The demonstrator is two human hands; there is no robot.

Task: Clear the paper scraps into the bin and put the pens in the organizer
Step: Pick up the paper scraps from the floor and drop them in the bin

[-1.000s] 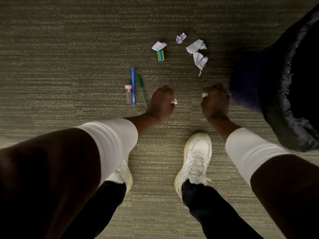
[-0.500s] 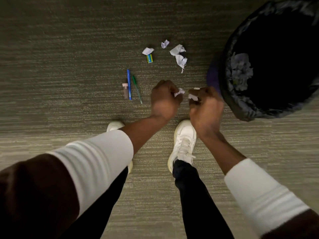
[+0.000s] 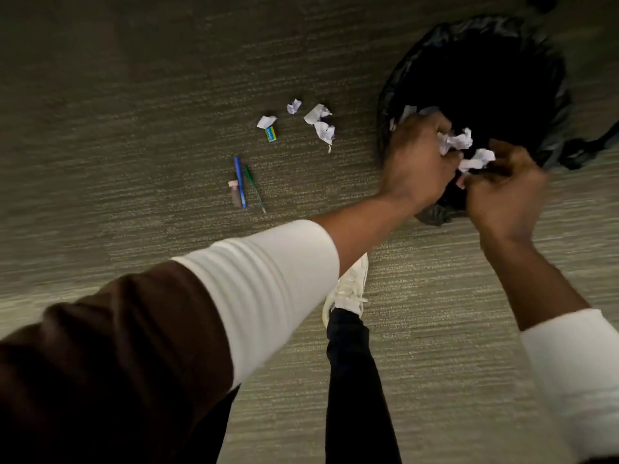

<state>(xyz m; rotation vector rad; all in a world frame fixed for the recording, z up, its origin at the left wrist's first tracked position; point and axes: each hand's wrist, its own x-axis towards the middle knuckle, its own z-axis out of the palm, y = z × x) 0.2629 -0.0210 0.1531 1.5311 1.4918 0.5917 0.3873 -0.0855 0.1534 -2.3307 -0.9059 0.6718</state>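
both hands are held over the near rim of the black-lined bin (image 3: pixel 556 95), which stands on the carpet (image 3: pixel 134 78). a crumpled paper scrap (image 3: pixel 456 142) is pinched in the fingers of the left hand (image 3: pixel 417 162); another scrap (image 3: pixel 477 159) is gripped by the right hand (image 3: pixel 502 195). four loose scraps (image 3: pixel 320 122) are left on the carpet to the left of the bin, beside a small yellow-blue box (image 3: pixel 271 133). nearer, a blue pen (image 3: pixel 239 182) and a green pen (image 3: pixel 254 189) are laid side by side, with a pink-capped item (image 3: pixel 233 192) just beside the blue one.
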